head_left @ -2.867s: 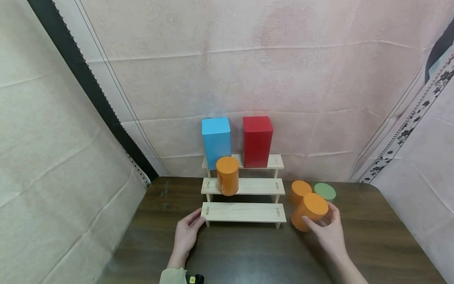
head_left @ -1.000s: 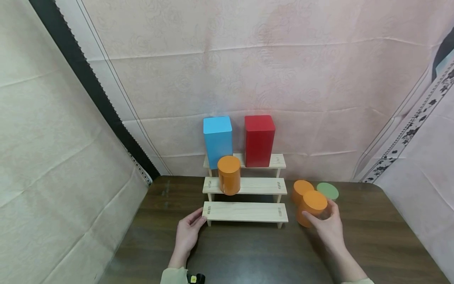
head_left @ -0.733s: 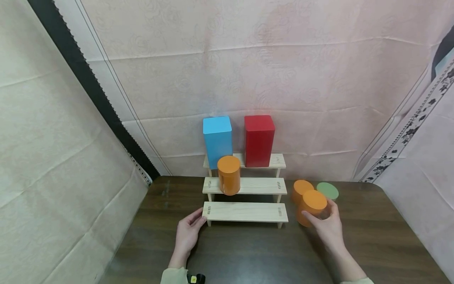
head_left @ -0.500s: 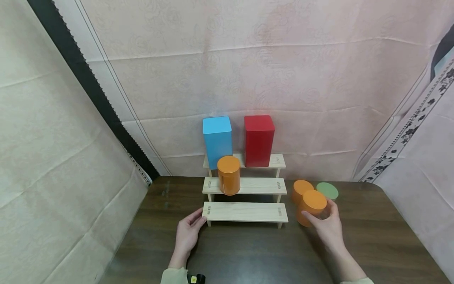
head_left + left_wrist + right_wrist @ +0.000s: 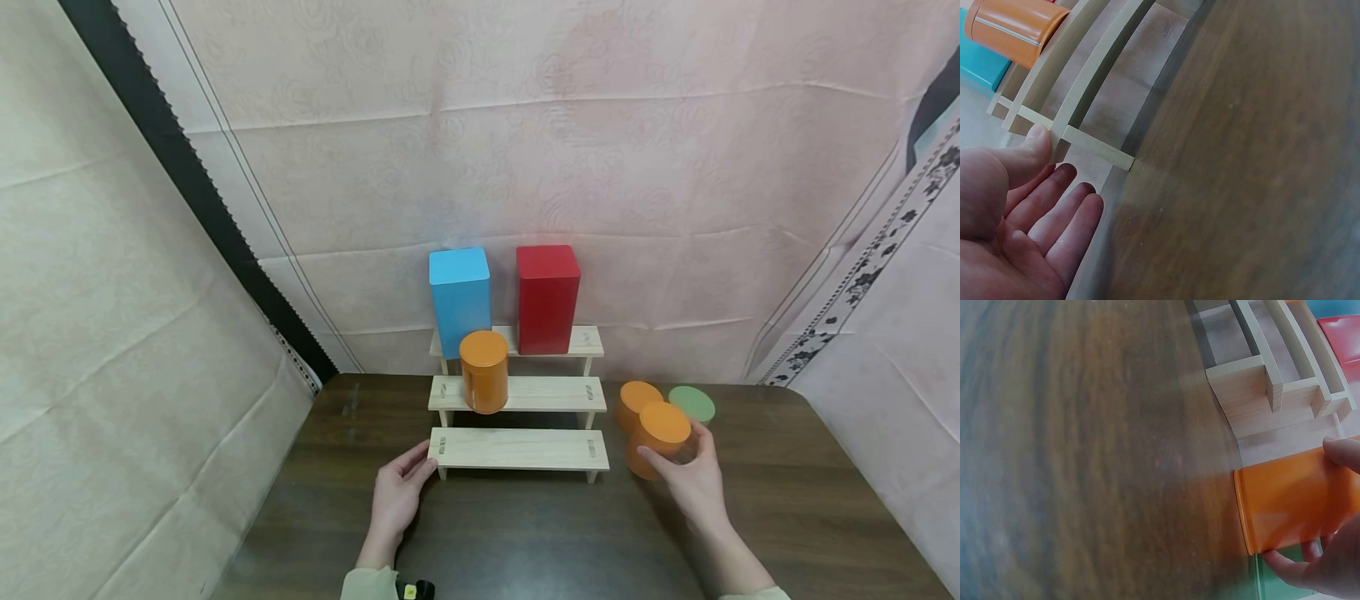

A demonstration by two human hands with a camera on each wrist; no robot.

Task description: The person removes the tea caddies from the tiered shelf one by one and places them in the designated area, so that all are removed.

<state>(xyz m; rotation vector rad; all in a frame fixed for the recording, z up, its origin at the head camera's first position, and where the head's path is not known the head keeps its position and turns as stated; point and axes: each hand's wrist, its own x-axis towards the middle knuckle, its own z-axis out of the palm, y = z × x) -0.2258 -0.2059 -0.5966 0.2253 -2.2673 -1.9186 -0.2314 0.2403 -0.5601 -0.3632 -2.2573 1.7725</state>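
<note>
A three-step wooden display stand (image 5: 525,450) stands on the table. My left hand (image 5: 396,496) holds the left end of its lowest step, thumb and index finger at the edge; in the left wrist view the other fingers (image 5: 1054,209) sit below, loosely bent. On the right, my right hand (image 5: 693,483) grips an upright orange cylindrical canister (image 5: 665,422), thumb on one side and fingers on the other. Just behind it are a second orange canister (image 5: 637,395) and a green round-topped canister (image 5: 692,403), both partly hidden. Another orange canister (image 5: 483,372) stands on the middle step.
A blue box (image 5: 460,300) and a red box (image 5: 548,300) stand on the top step. The dark wooden table (image 5: 525,542) extends in front. Pale cloth (image 5: 525,167) hangs behind and at both sides.
Since the oldest frame my right hand has shifted the gripped orange canister slightly back, and it now stands more upright beside the other orange one. The left hand has stayed at the step.
</note>
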